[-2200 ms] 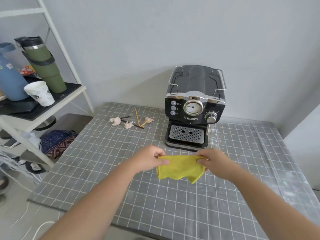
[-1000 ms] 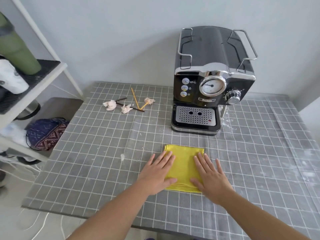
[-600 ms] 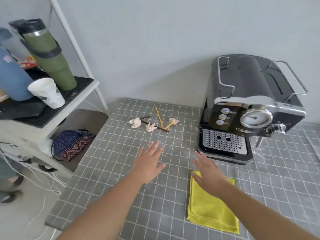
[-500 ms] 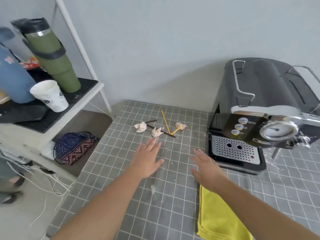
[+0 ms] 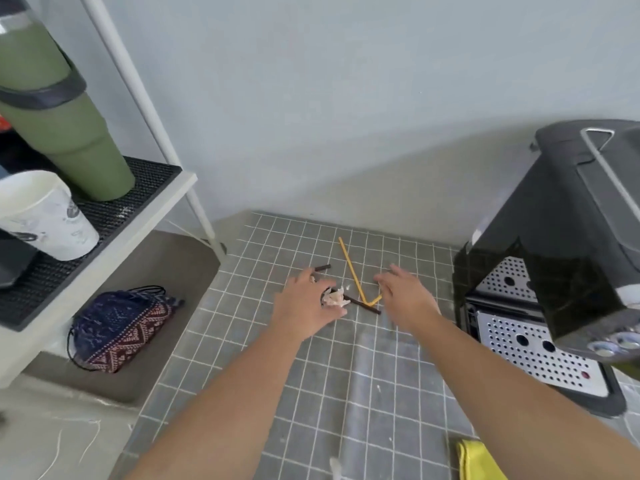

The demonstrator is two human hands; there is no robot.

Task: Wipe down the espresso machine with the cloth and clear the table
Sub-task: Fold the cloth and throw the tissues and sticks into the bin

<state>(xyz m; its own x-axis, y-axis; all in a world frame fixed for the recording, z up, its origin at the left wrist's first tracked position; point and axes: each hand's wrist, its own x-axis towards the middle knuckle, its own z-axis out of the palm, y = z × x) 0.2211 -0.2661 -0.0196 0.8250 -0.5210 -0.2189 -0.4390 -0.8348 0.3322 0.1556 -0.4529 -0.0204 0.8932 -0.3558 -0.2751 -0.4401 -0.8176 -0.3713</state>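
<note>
Litter lies on the grey grid table cover (image 5: pixel 381 393): a crumpled paper ball (image 5: pixel 335 298), a bent yellow straw (image 5: pixel 350 268) and dark sticks (image 5: pixel 363 305). My left hand (image 5: pixel 304 308) hovers low over the left part of the litter, fingers stretched forward, the paper ball just beside its thumb. My right hand (image 5: pixel 405 296) reaches in from the right with straight fingers and covers the straw's bent end; it is blurred. The black espresso machine (image 5: pixel 554 265) stands at the right. A corner of the folded yellow cloth (image 5: pixel 479 460) shows at the bottom edge, under my right forearm.
A white shelf unit (image 5: pixel 138 216) stands left of the table, carrying a green tumbler (image 5: pixel 65 116) and a white paper cup (image 5: pixel 41 216). A patterned bag (image 5: pixel 117 327) lies on the lower ledge. The wall runs close behind the litter.
I folded the cloth, pressed it flat on the table and left it there. Both hands then moved forward and left to the litter, and my view turned left.
</note>
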